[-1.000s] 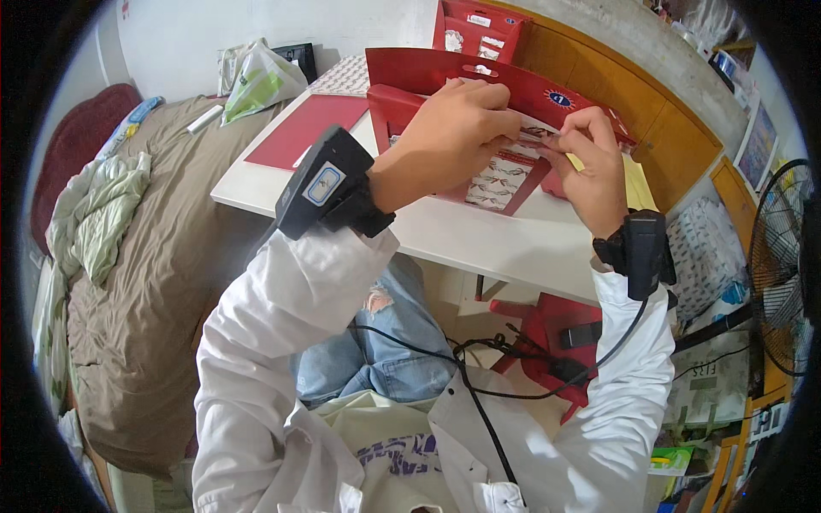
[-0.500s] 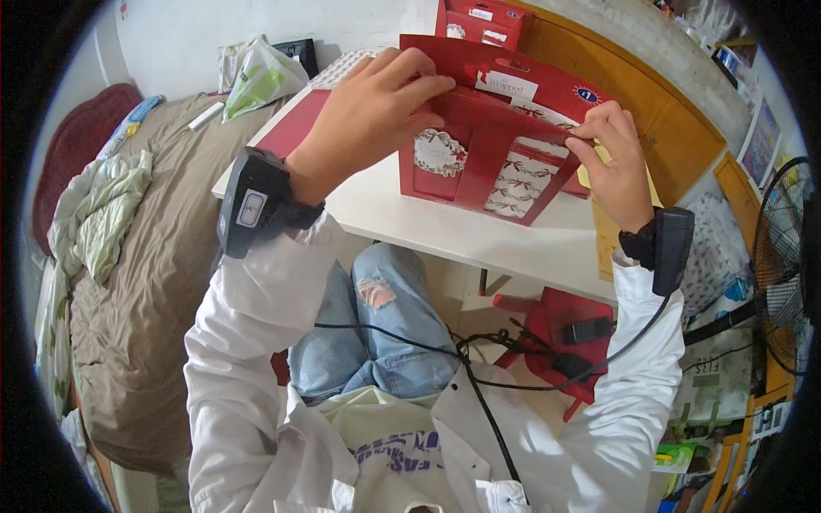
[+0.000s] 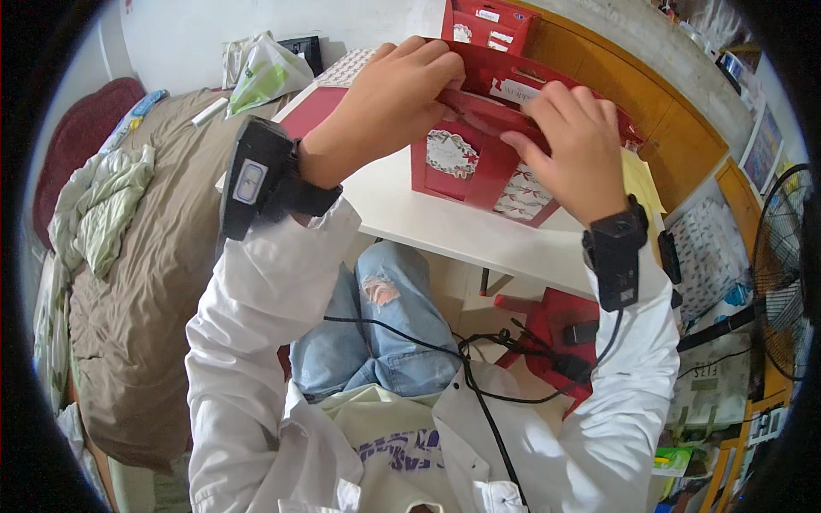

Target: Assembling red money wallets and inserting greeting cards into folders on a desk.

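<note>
A red cardboard box point(image 3: 481, 175) stands upright on the white table, its back panel with a hang slot rising above the front. The front carries a wreath picture and patterned white paper. My left hand point(image 3: 400, 98) is closed on the upper left corner, fingertips partly hidden behind the edge. My right hand point(image 3: 581, 150) curls over the upper front edge toward the right, its thumb lying across the front face. Between the hands that top edge bends and shows a lighter strip.
Another red box point(image 3: 487, 30) stands behind on the white table point(image 3: 385, 201). A bed point(image 3: 162, 256) with a plastic bag point(image 3: 269, 73) lies left. Right are a black fan point(image 3: 782, 265) and a red stool point(image 3: 552, 329). Black cables point(image 3: 402, 342) cross my lap.
My right hand has moved left from the box's right corner to the front edge, nearer my left hand. The box has shifted slightly right; its upper front edge now bends.
</note>
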{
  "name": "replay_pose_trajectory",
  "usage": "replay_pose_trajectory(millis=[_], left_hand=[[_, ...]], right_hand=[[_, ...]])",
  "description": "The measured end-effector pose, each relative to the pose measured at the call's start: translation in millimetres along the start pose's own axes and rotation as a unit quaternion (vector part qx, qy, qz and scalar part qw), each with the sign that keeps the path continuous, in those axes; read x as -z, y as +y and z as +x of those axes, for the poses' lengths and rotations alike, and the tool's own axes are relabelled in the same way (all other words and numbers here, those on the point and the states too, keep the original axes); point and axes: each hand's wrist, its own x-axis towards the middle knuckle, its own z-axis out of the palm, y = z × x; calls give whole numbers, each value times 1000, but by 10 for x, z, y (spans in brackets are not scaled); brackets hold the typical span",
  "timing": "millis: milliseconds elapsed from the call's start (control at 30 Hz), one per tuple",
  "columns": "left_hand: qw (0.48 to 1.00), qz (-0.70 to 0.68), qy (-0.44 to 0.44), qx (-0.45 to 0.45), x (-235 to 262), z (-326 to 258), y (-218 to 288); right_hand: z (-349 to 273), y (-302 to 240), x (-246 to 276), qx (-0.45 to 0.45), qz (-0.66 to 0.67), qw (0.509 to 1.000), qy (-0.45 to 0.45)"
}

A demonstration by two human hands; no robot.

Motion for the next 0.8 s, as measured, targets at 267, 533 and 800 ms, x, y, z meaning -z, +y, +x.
replay_pose_trajectory(millis=[267,533,800], left_hand=[[999,-15,-11,-28,23,-95,7],[999,-22,-22,-23,37,-107,-50],[994,66,-18,-86,3,-88,69]], right_hand=[[22,-59,-167,4,48,999,12],[31,-21,-184,-32,110,993,-12],[-27,23,-50,-17,8,998,-52]])
